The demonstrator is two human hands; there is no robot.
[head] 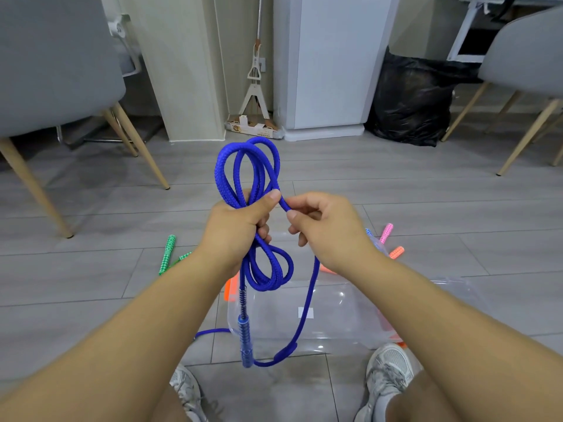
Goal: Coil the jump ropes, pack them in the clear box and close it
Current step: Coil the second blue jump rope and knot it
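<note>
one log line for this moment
step: coiling blue rope | left hand: holds loops | right hand: pinches strand | clear box: on floor

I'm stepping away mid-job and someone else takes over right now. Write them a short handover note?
Left hand grips the blue rope at the middle of its loops; its blue handle hangs below.
Right hand pinches the loose strand beside it; the rest trails to the floor.
Clear box lies on the floor by the feet; green handles, a pink handle and an orange handle lie around it.
Done: blue rope partly coiled.
Left: finish it, coil the others, pack all, close the box.
</note>
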